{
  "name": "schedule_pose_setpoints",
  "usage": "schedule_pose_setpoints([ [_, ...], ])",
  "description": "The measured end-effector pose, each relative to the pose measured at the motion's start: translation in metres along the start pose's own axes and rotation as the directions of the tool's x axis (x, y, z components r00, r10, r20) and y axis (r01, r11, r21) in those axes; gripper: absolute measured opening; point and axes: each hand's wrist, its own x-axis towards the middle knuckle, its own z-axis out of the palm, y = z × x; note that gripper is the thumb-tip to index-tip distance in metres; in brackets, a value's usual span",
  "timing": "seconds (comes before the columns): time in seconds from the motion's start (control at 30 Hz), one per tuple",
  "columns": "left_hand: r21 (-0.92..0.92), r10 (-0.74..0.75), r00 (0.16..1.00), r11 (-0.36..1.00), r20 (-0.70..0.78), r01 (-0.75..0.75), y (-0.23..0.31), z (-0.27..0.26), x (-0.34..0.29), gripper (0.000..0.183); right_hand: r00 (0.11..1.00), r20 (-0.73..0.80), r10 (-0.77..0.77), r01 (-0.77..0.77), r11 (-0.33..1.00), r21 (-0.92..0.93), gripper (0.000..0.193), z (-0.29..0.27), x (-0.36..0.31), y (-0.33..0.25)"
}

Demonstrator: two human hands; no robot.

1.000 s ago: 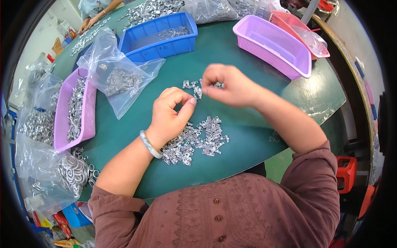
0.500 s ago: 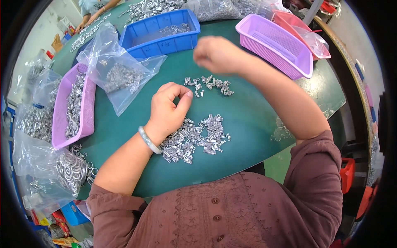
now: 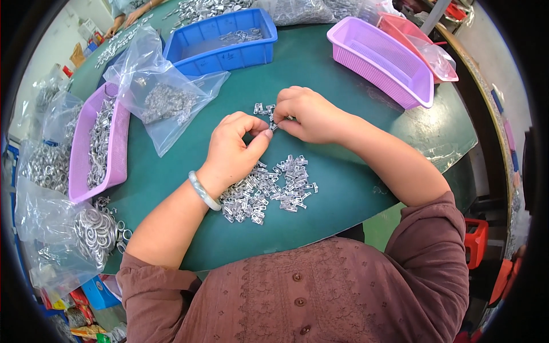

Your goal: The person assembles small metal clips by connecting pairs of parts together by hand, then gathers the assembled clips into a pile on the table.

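Observation:
My left hand, with a pale bangle on its wrist, has thumb and forefinger curled into a pinch. A small silver metal piece shows at its fingertips. Close against it on the right is my right hand, fingers also closed at that spot; what they grip is mostly hidden. A few small metal pieces lie just beyond the fingertips, partly covered by the right hand. Nearer me, a larger pile of the same silver frame-shaped pieces spreads beside my left wrist.
On the left stand a purple basket of metal parts and a clear bag of small pieces. Ahead is a blue bin; at right, another purple basket and a red tray. A co-worker's hand shows far left.
My right hand has come down and toward me from beyond the small metal pieces to meet my left fingertips, covering part of that group. My left hand has hardly moved.

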Motion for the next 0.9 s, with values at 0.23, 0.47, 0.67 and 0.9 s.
schedule_pose_setpoints([
  [0.23,0.032,0.065,0.996,0.997,0.069,-0.067,0.002,-0.003,0.000,0.006,0.992,-0.097,0.076,-0.051,0.971,0.235,0.006,-0.011,-0.011,-0.021],
  [0.47,-0.077,0.145,0.989,0.987,0.033,-0.142,0.007,-0.003,0.000,0.004,0.960,-0.067,0.273,-0.198,0.825,0.529,0.009,-0.018,-0.029,-0.028],
  [0.67,-0.065,0.186,0.981,0.981,0.044,-0.183,0.011,-0.003,-0.001,0.004,0.965,-0.113,0.237,-0.130,0.804,0.580,0.010,-0.012,-0.033,-0.025],
  [0.9,-0.102,0.175,0.983,0.981,0.060,-0.168,0.012,-0.003,-0.001,0.003,0.967,-0.110,0.230,-0.121,0.794,0.596,0.009,-0.010,-0.034,-0.025],
])
